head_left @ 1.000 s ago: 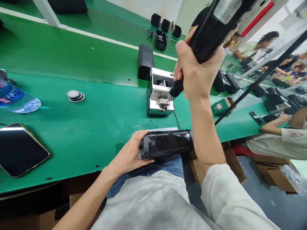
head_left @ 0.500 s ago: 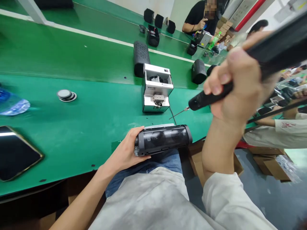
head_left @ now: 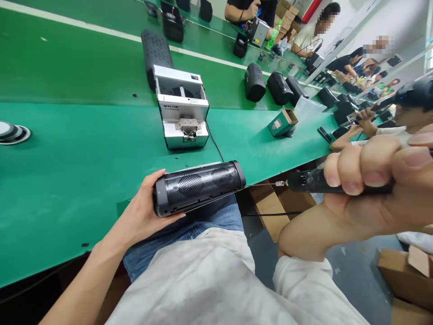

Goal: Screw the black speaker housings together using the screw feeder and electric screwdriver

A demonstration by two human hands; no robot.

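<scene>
A black speaker (head_left: 206, 185) with two perforated round grilles lies on its side at the table's front edge, above my lap. My left hand (head_left: 144, 201) is wrapped around its left end, thumb on top and fingers below. Gripped in my right hand (head_left: 368, 167) is a black electric screwdriver (head_left: 306, 181), held level out to the right. Its long thin bit points left and reaches the speaker's right end; whether the tip sits in a screw I cannot tell. Behind the speaker stands a silver screw feeder machine (head_left: 184, 108).
A dark speaker housing (head_left: 157, 54) stands behind the machine. Stacked round discs (head_left: 13, 132) lie at far left. A green tin (head_left: 283, 122) is on the table at right. Cardboard boxes (head_left: 267, 207) are on the floor. Co-workers sit along the bench, one close at right (head_left: 406, 113).
My right hand has lowered the screwdriver from a raised slant to level, bringing its bit to the speaker's right end. The view has turned to the right. My left hand still holds the speaker.
</scene>
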